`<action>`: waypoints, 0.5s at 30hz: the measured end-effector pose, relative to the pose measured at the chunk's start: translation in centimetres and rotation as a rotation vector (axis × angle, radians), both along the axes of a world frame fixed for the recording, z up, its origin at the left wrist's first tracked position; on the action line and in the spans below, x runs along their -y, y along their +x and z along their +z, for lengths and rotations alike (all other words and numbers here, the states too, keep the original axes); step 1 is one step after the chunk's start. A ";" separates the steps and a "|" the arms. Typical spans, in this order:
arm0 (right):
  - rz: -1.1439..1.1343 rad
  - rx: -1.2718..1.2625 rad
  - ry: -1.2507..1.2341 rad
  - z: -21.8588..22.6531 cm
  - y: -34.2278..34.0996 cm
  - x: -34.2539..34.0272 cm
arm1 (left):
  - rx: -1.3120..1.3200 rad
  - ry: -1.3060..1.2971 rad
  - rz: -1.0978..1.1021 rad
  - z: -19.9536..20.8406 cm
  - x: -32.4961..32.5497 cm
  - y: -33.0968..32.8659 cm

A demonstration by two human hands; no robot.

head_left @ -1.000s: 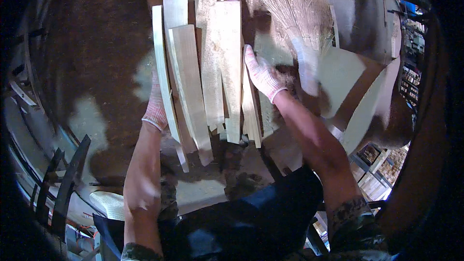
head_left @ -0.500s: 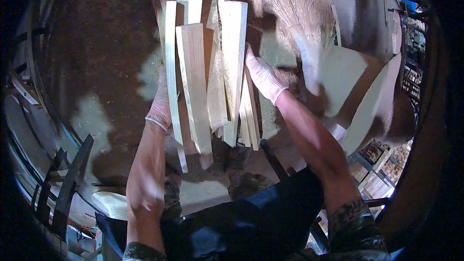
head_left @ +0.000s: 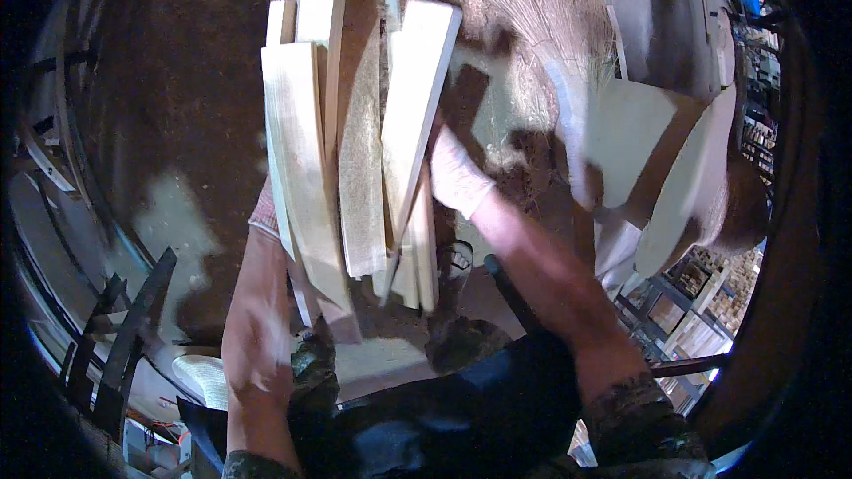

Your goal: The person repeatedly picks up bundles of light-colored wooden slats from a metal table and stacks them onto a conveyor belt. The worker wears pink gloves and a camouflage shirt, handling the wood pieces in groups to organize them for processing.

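Just below a bundle of wooden slats (head_left: 293, 106), dark cloth (head_left: 426, 430) covers the wearer's front. The gloved left hand (head_left: 264, 211) and right hand (head_left: 457, 173) grasp the bundle's sides, fingers largely hidden. Within half a second, the bundle shifts leftward, its right-side slat leaning further, so the load looks less even. Right of the bundle lies a straw broom (head_left: 537, 13).

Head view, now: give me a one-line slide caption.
Gloved left hand and right hand flank several pale wooden boards, with a straw broom to the right.
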State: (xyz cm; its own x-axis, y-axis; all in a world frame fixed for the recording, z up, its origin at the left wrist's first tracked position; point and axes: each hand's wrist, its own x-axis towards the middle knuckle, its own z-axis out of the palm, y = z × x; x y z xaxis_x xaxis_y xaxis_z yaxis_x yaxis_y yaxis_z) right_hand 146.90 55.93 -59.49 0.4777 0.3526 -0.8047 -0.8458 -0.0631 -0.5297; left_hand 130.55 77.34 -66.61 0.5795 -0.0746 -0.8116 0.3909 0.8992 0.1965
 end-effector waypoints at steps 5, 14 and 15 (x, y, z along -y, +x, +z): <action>0.080 0.087 -0.123 -3.7 -1.0 1.5 | -0.014 0.000 0.023 -0.3 0.9 0.1; -0.094 -0.052 -0.214 -7.6 -2.3 4.5 | 0.051 -0.068 -0.041 0.8 2.3 1.1; -0.063 -0.085 -0.171 -6.3 -2.4 3.1 | 0.030 -0.048 -0.020 1.0 1.8 0.6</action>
